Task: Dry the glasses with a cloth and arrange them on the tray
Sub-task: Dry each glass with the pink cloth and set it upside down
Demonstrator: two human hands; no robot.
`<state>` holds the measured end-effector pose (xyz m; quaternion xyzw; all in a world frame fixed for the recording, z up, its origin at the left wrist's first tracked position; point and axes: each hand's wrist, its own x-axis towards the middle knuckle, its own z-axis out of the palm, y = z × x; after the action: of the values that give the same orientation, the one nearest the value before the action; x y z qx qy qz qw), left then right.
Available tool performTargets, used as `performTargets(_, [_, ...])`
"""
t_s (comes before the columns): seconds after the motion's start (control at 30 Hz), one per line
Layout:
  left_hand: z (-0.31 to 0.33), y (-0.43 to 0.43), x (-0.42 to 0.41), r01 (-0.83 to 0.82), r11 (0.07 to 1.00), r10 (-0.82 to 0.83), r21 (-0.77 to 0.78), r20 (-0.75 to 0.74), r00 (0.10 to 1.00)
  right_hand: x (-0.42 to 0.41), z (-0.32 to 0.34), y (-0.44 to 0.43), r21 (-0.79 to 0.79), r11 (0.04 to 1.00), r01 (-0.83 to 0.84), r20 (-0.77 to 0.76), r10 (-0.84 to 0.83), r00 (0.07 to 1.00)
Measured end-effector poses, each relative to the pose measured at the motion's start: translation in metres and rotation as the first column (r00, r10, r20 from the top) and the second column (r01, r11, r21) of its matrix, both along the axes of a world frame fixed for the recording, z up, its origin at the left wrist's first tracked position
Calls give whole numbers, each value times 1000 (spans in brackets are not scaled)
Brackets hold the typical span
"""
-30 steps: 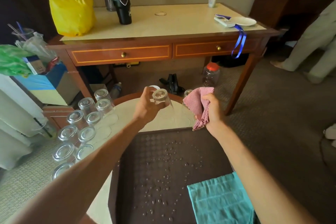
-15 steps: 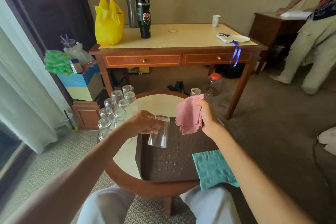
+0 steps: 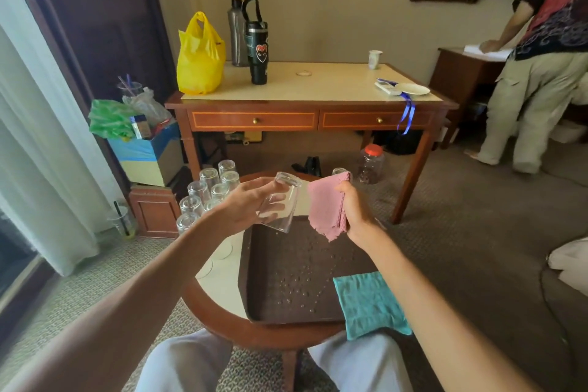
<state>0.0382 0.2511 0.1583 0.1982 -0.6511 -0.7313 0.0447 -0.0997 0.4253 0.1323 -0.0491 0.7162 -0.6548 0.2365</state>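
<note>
My left hand [image 3: 246,205] grips a clear glass [image 3: 281,202], tilted with its base up and away and its mouth down toward me, above the far edge of the tray. My right hand [image 3: 356,212] holds a pink cloth [image 3: 326,207] just right of the glass, not touching it. The dark brown tray [image 3: 286,277] lies on the round table [image 3: 219,283], wet with droplets and holding no glasses. Several upturned glasses [image 3: 208,191] stand in a cluster at the table's far left. One more glass [image 3: 339,172] peeks out behind the pink cloth.
A teal cloth [image 3: 369,302] lies over the tray's near right corner. Behind stands a wooden desk [image 3: 305,95] with a yellow bag [image 3: 199,56] and bottles. A person [image 3: 541,73] bends over a side table at the far right. My knees are under the table.
The view pulled back and up. My left hand turned the glass from mouth-up to base-up and lifted it slightly. The pink cloth stays in my right hand beside it.
</note>
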Motion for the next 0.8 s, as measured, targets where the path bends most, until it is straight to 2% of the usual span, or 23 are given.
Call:
performTargets(0.1, [8,6,-3,-32,998,30,-54,-46,999,26,27,0,-104,994,-44,5,45,999])
performTargets(0.2, [16,13,-6,-106,980,87,-170,-112,990,32,35,-2,-124,990,-72,-1,73,997])
performTargets(0.3, [23,19,-7,-210,921,157,-328,-179,971,31,36,-2,-149,987,-60,-35,56,998])
performTargets(0.37, [25,22,-9,-263,886,192,-382,-214,958,28,34,-2,-172,985,-33,-55,24,998])
performTargets(0.63, [38,31,-14,-335,875,244,-350,-278,929,29,40,9,-123,991,-50,-92,39,995])
performTargets(0.8, [42,37,-15,-318,903,252,-290,-241,937,26,43,7,-85,995,-49,-176,34,984])
